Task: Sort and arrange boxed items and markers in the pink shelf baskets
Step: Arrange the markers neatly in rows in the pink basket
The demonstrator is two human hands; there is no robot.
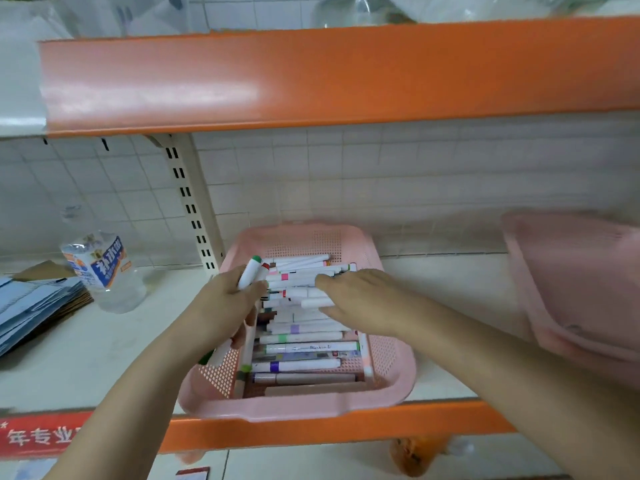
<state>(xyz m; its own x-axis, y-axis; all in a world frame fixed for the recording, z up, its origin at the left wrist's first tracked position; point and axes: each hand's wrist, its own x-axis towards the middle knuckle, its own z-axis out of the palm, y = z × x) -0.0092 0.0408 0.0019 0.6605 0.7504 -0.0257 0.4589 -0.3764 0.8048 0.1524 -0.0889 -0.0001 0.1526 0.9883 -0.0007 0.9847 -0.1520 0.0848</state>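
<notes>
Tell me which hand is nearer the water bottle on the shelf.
Left. The left hand, gripping a green-capped marker, is at the pink basket's left edge, just right of the water bottle. The right hand lies farther right, over the markers.

Two bare forearms enter from the lower edge, no sleeves visible up to the frame border. Left hand (225,303) and right hand (360,299): no rings, no watch, no bracelets, no gloves seen. Wrists unadorned. Nails too blurred to judge. No markings on either arm.
</notes>
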